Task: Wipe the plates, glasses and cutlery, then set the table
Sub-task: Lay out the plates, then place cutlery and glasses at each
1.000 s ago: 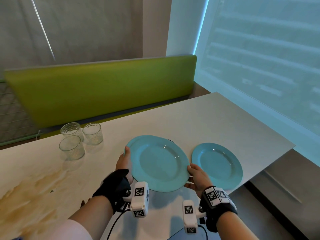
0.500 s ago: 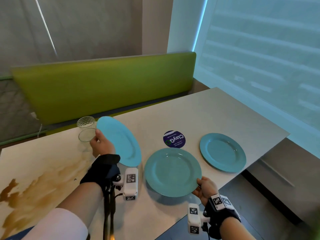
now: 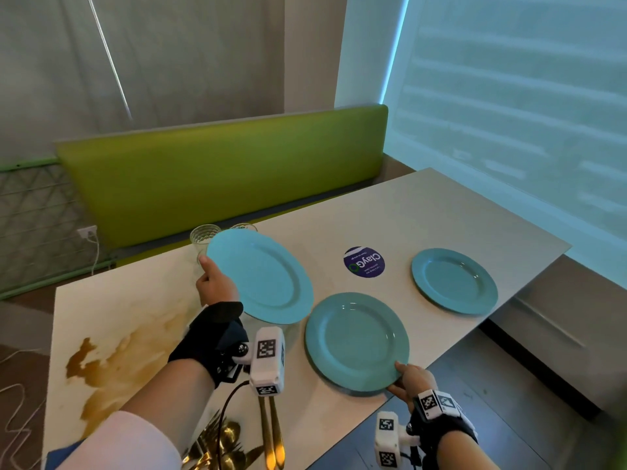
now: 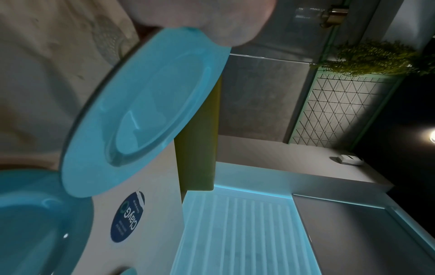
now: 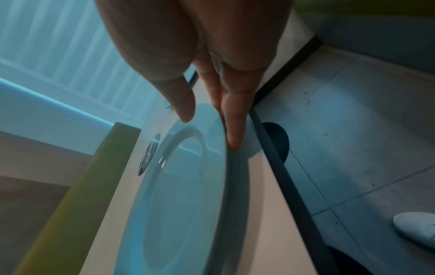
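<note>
My left hand (image 3: 217, 283) grips the left rim of a light blue plate (image 3: 261, 276) and holds it tilted above the table, in front of the glasses. In the left wrist view my thumb lies on that plate (image 4: 146, 115). A second blue plate (image 3: 356, 340) lies near the table's front edge. My right hand (image 3: 409, 376) pinches its near-right rim, thumb on top and straight fingers (image 5: 233, 130) under the edge of the plate (image 5: 183, 195). A third plate (image 3: 454, 281) lies flat at the right.
Two clear glasses (image 3: 203, 235) stand behind the lifted plate, partly hidden. Gold cutlery (image 3: 234, 442) lies at the near edge below my left wrist. A round purple sticker (image 3: 364, 262) sits between the plates. A brown stain (image 3: 112, 364) covers the white table (image 3: 424, 212) at left. A green bench back (image 3: 220, 178) runs behind.
One second ago both hands held the plates together as one stack. My left hand has since lifted the top plate off to the left, and my right hand brought the other down by the front edge.
</note>
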A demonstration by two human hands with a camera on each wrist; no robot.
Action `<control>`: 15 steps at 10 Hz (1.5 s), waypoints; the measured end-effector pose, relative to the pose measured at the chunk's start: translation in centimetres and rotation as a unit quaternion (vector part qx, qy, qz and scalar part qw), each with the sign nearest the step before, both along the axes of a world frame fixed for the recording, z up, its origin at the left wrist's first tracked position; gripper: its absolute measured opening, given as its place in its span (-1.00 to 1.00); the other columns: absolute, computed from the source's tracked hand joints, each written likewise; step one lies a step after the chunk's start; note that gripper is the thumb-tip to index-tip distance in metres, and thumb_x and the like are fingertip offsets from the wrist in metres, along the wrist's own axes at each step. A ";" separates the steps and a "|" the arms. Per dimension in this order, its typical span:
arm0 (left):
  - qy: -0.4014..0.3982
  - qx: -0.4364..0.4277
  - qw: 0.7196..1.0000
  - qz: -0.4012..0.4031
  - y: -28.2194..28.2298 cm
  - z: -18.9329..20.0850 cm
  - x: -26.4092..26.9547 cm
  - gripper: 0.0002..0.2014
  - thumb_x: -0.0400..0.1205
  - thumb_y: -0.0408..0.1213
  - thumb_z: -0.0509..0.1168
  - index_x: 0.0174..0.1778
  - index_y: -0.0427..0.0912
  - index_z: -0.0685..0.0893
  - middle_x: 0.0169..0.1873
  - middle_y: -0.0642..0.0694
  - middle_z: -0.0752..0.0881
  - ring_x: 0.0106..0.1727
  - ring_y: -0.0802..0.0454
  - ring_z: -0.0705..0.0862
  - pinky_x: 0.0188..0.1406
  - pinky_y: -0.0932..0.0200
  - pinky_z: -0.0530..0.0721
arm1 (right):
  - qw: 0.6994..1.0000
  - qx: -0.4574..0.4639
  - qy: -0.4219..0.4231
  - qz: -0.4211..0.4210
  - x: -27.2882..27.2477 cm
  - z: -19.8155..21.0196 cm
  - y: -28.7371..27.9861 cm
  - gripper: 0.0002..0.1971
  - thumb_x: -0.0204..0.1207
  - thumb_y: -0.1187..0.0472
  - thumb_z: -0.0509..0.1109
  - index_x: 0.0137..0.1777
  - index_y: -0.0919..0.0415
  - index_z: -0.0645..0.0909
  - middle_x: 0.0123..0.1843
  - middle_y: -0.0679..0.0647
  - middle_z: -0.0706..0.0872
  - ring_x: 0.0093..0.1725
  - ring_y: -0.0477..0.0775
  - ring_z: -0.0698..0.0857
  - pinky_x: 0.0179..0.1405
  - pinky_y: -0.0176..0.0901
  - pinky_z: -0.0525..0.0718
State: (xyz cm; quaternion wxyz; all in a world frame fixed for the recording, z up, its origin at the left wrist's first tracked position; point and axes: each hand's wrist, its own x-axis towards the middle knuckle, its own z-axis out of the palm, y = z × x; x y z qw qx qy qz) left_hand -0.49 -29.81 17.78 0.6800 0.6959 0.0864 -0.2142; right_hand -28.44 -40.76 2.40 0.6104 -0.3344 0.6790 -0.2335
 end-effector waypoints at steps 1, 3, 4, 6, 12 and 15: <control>0.016 -0.012 1.000 -0.022 0.8 0.1 0.1 -0.37 0.71 0.17 -0.12 0.33 -0.28 0.56 0.26 -0.24 0.67 0.26 -0.25 0.63 0.16 0.07 0.58 | 0.997 -0.007 0.048 0.061 -0.1 0.9 0.9 -0.59 0.64 0.14 0.22 0.45 0.26 0.39 0.31 0.09 0.61 0.33 0.17 0.61 0.24 -0.18 0.55; 0.037 -0.037 0.998 -0.039 1.7 0.7 0.7 -0.34 0.68 0.23 -0.14 0.32 -0.25 0.56 0.25 -0.22 0.68 0.26 -0.23 0.65 0.33 -0.05 0.61 | 0.970 -0.052 0.211 0.108 0.2 1.3 0.1 -0.66 0.48 0.24 0.37 0.20 0.42 0.60 0.03 0.30 0.70 0.07 0.33 0.66 0.17 0.20 0.67; 0.054 -0.058 0.996 -0.045 1.8 1.3 1.1 -0.34 0.68 0.24 -0.15 0.34 -0.21 0.55 0.24 -0.20 0.68 0.25 -0.22 0.65 0.32 -0.05 0.61 | 0.974 -0.094 0.176 0.107 1.9 3.9 -0.2 -0.63 0.51 0.21 0.35 0.29 0.32 0.59 0.09 0.27 0.70 0.05 0.27 0.69 0.14 0.18 0.68; 0.097 -0.107 0.988 -0.060 -0.1 2.3 1.5 -0.40 0.68 0.22 -0.09 0.34 -0.13 0.58 0.21 -0.15 0.70 0.20 -0.20 0.67 0.11 0.01 0.61 | 0.980 -0.078 -0.149 0.102 8.4 11.0 -1.0 -0.69 0.68 0.02 0.12 0.08 0.30 0.48 -0.15 0.20 0.64 -0.27 0.13 0.67 -0.47 -0.14 0.73; 0.129 -0.092 0.987 -0.033 -11.4 -0.5 8.5 -0.28 0.63 0.26 0.01 0.55 -0.20 0.30 0.35 -0.30 0.48 0.27 -0.16 0.55 0.28 0.02 0.49 | 0.969 0.020 -0.242 0.045 20.8 9.4 -19.7 -0.79 0.67 0.38 0.04 0.14 0.39 0.48 -0.05 0.29 0.61 -0.09 0.36 0.65 -0.45 0.13 0.74; 0.135 -0.101 0.986 -0.018 -13.2 -2.5 9.7 -0.39 0.67 0.17 0.03 0.44 -0.26 0.41 0.19 -0.23 0.53 0.10 -0.15 0.58 0.03 -0.01 0.62 | 0.975 0.064 -0.214 0.018 21.2 4.6 -26.8 -0.56 0.71 0.33 -0.08 0.58 0.33 0.12 0.60 0.24 0.25 0.54 0.24 0.36 0.22 0.08 0.57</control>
